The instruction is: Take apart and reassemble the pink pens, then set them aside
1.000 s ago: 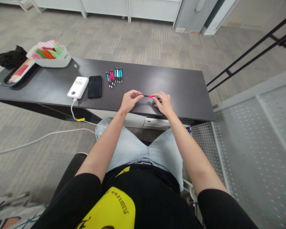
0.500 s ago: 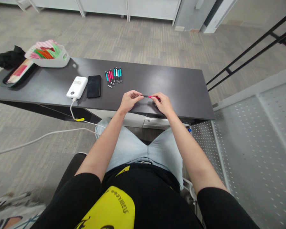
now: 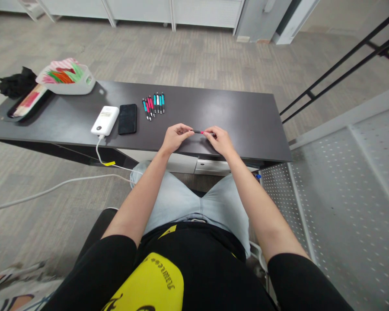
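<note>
At the far left end of the dark desk point(image 3: 246, 108) a black cloth point(image 3: 11, 82) lies bunched beside a shallow dark tray point(image 3: 24, 101). Just next to the tray stands a white basket point(image 3: 84, 84) filled with red, green and pink strips. Nearer the middle, a white power bank point(image 3: 105, 121) and a black phone point(image 3: 127, 119) lie side by side, almost touching. The power bank's cable point(image 3: 99, 151) drops off the near edge, which probably explains why it sits so close to that edge. A row of teal and pink pens point(image 3: 153, 105) lies packed together, well apart from the hands.

The left hand point(image 3: 175, 137) pinches the black end of a pink-and-black pen point(image 3: 201, 132) between thumb and forefinger, the other fingers curled in. The right hand point(image 3: 221, 140) pinches the pink end in the same way. The pen is held level between the two hands, just above the desk's near edge. With one hand on each end, either half could be gripped firmly against the other. A perforated metal shelf point(image 3: 343, 185) stands to the right of the desk.
</note>
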A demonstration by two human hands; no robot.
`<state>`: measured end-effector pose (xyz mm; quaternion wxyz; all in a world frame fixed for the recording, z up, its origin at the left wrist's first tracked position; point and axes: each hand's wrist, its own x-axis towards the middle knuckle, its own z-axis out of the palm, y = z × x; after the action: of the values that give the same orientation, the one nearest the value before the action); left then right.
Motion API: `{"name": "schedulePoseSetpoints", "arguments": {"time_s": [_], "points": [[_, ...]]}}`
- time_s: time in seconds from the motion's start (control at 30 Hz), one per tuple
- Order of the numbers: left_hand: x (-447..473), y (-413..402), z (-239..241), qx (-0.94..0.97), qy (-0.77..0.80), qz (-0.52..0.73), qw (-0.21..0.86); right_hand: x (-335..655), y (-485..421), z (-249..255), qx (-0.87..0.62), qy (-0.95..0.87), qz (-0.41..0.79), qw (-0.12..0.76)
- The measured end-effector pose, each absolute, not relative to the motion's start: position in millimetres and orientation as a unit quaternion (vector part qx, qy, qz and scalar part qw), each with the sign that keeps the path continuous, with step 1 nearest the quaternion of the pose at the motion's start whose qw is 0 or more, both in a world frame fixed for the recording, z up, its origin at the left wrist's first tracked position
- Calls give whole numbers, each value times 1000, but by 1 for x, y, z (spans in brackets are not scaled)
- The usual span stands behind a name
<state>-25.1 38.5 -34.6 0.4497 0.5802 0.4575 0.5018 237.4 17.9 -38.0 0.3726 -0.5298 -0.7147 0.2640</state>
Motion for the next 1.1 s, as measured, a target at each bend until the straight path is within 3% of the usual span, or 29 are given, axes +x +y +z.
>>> {"name": "schedulePoseSetpoints", "arguments": {"time_s": [1.1], "points": [[-27, 41, -41, 577, 453, 492, 468, 241, 17, -42, -512, -740, 264, 346]]}}
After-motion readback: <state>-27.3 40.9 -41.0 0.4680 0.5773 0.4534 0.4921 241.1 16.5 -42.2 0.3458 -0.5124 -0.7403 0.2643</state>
